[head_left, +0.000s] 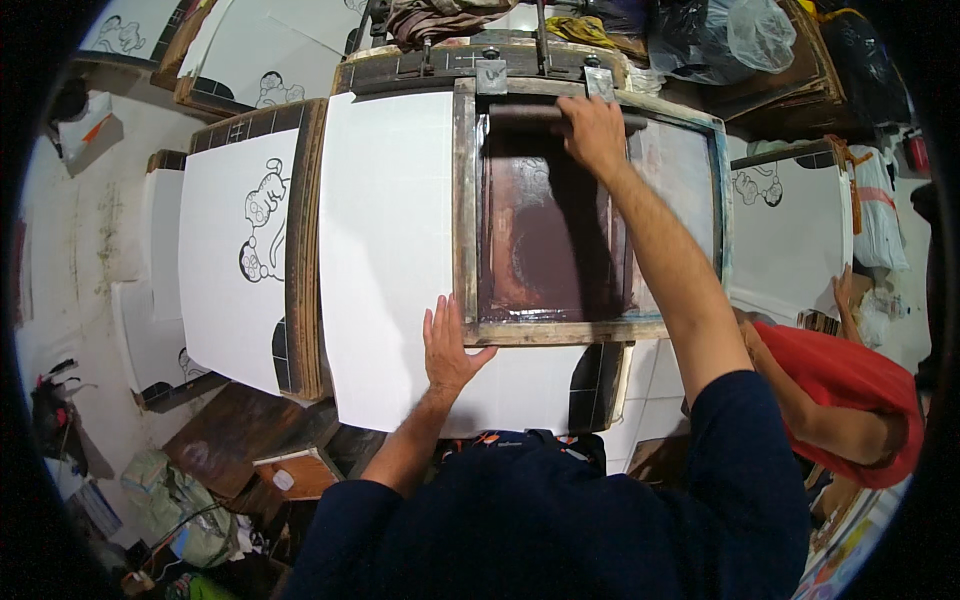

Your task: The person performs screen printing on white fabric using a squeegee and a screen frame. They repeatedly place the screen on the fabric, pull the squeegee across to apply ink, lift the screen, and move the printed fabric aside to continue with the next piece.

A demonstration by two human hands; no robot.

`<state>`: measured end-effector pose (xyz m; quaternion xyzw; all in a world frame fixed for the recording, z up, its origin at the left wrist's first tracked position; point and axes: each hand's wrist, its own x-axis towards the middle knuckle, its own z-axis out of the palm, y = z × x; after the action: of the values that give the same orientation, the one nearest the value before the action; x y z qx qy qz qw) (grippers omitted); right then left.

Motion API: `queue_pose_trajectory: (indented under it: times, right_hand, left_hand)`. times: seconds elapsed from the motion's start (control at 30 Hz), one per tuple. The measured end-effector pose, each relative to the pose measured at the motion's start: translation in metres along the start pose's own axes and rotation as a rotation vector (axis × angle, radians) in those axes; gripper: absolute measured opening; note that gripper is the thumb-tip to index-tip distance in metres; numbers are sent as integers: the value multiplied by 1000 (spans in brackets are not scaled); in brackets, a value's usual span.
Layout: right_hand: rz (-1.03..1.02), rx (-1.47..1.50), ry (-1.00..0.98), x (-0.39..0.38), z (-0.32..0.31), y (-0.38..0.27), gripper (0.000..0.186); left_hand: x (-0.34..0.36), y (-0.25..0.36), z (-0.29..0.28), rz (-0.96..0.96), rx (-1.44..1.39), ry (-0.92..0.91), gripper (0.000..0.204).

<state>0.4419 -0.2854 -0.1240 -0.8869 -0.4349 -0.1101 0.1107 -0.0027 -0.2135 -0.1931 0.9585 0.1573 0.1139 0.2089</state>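
A wooden screen frame (465, 210) with dark ink on its mesh (550, 250) lies over a white sheet (385, 190) on a board, under metal clamps (491, 75). My right hand (592, 135) grips a dark squeegee (515, 120) near the top of the screen. My left hand (447, 345) is open at the screen's lower-left corner, thumb at the frame's lower bar and fingers spread over the white sheet.
Boards with printed cartoon sheets (230, 220) stand at left, and another (785, 210) at right. A co-worker in red (840, 390) is at my lower right. Bundled cloths (450, 20) and plastic bags (760, 35) lie behind the screen.
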Motion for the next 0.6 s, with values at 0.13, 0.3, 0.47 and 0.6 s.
queue_pose_trajectory:
  times: [0.13, 0.3, 0.47, 0.6]
  right_hand:
    - [44, -26, 31, 17, 15, 3, 28]
    - [43, -61, 215, -62, 10, -37, 22]
    - [44, 21, 143, -33, -1, -23, 37]
    - [91, 9, 225, 6, 11, -12, 47]
  left_hand:
    - [-1, 1, -1, -21, 18, -13, 126]
    - [-2, 1, -2, -13, -39, -1, 121]
    - [2, 3, -3, 5, -15, 37, 119]
    - [1, 3, -5, 0, -53, 18, 116]
